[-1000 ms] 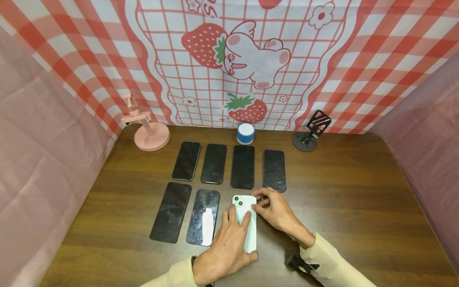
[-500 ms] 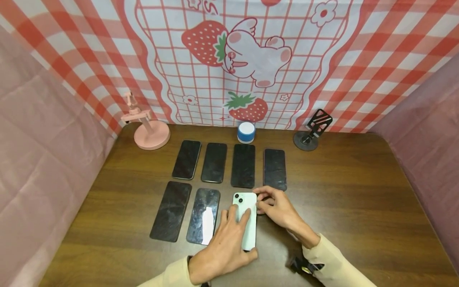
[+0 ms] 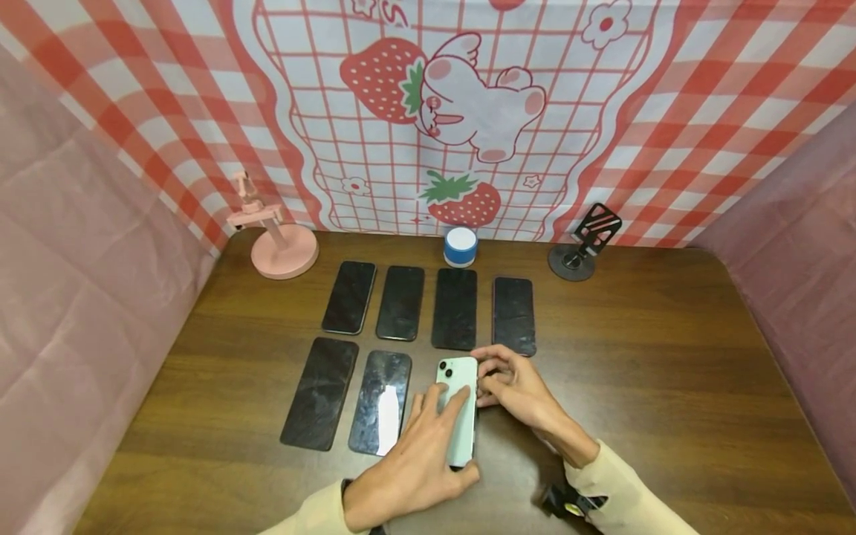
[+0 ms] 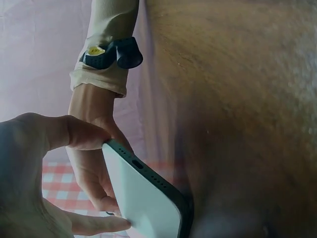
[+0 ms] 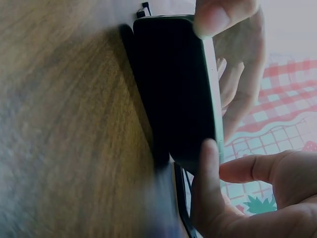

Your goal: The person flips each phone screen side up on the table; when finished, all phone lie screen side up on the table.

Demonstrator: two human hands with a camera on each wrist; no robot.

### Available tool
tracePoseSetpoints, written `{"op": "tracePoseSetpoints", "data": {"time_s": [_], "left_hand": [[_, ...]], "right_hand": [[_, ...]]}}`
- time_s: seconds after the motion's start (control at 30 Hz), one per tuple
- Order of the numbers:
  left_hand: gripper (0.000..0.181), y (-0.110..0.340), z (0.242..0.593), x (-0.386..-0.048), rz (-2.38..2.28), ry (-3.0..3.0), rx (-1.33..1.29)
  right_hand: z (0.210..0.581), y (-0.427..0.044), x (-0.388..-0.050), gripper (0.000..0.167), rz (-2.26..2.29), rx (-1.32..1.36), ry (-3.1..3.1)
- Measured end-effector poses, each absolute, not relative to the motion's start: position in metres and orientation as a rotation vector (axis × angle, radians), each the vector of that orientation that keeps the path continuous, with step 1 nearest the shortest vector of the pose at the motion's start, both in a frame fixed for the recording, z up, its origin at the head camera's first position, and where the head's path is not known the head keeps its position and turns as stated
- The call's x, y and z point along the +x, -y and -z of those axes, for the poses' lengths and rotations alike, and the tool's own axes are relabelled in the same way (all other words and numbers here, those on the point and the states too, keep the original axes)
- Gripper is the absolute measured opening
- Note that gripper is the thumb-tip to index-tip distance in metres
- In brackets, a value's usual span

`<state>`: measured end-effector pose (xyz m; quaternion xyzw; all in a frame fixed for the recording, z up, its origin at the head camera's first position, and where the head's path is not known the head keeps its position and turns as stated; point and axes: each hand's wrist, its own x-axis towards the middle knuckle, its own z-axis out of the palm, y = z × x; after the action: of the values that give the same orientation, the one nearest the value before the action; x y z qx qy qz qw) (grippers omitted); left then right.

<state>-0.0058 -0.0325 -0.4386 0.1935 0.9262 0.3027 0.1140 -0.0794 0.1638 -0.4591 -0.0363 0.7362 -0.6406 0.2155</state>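
Note:
A light green smartphone (image 3: 459, 374), its camera back facing up, is tilted at the near middle of the table, with its right long edge raised. My left hand (image 3: 417, 457) holds it, fingers on the back and thumb at the bottom right corner. My right hand (image 3: 524, 394) pinches the upper part of the right edge. In the left wrist view, the charging port end of the smartphone (image 4: 143, 191) shows. From the right wrist, I see the black screen of the smartphone (image 5: 173, 89), with finger and thumb on either side of its edge.
Several dark phones lie screen up: a back row including one phone (image 3: 455, 308), and two at front left, one glossy phone (image 3: 380, 401) beside my left hand. Behind them stand a pink phone stand (image 3: 284, 253), a blue-white cylinder (image 3: 461, 247) and a black stand (image 3: 582, 253).
The green smartphone has gone from nearly flat to tilted, its right edge rising. My right fingers have shifted from its top right corner to its right edge; my left hand has barely moved.

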Motion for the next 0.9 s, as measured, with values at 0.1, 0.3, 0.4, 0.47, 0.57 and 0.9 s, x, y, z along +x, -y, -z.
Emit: {"op": "tracePoseSetpoints", "data": {"time_s": [0.1,0.3,0.4,0.47,0.57,0.9], "left_hand": [[0.097,0.034,0.438,-0.005,-0.913,-2.724,0.555],[0.098,0.038,0.436,-0.003,-0.982,-2.732,0.550],[0.099,0.040,0.435,-0.004,-1.019,-2.719,0.561],[0.100,0.041,0.435,-0.005,-1.042,-2.711,0.572],[0.100,0.043,0.435,-0.006,-1.079,-2.689,0.583],[0.103,0.049,0.439,-0.012,-1.367,-2.459,0.545]], "right_hand": [[0.460,-0.164,-0.079,0.045,1.788,-0.130,-1.984],[0.460,-0.163,-0.077,0.050,1.797,-0.175,-1.910],[0.461,-0.162,-0.075,0.054,1.792,-0.190,-1.898],[0.462,-0.160,-0.074,0.058,1.779,-0.191,-1.897],[0.465,-0.159,-0.072,0.061,1.766,-0.189,-1.901],[0.469,-0.160,-0.070,0.060,1.740,-0.264,-1.969]]}}
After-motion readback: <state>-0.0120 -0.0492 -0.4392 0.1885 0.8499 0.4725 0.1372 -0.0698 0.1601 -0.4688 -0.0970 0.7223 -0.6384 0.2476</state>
